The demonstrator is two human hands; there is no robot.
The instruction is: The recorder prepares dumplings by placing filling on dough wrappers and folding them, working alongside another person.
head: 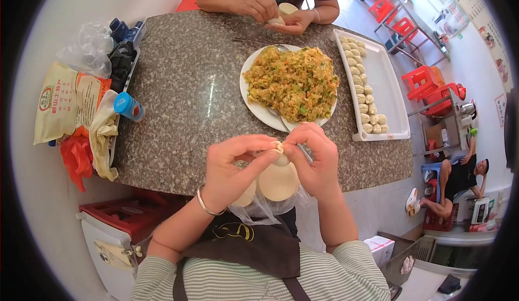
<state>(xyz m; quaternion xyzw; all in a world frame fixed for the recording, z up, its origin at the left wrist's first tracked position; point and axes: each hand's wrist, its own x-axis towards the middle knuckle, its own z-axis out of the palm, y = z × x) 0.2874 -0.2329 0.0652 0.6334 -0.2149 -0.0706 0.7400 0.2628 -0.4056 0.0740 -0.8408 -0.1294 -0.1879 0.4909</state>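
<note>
Between my two hands a partly pleated dumpling (279,155) is held above the table's near edge. My left hand (239,161) pinches its folded rim with thumb and fingertips. From the other side, my right hand (314,155) grips the same rim. Below them round dough wrappers (278,182) lie on a clear plastic bag (259,211). Just beyond my hands stands a white plate (261,114) heaped with chopped filling (294,84). A metal utensil's handle (304,153) reaches from the plate to behind my right hand.
A white tray (389,98) holds rows of pleated dumplings (361,82) at the right. Across the granite table (174,98), another person's hands (279,17) hold a wrapper and dumpling. A blue-lidded container (129,106) and plastic bags (87,49) crowd the left edge. Someone sits (458,179) at far right.
</note>
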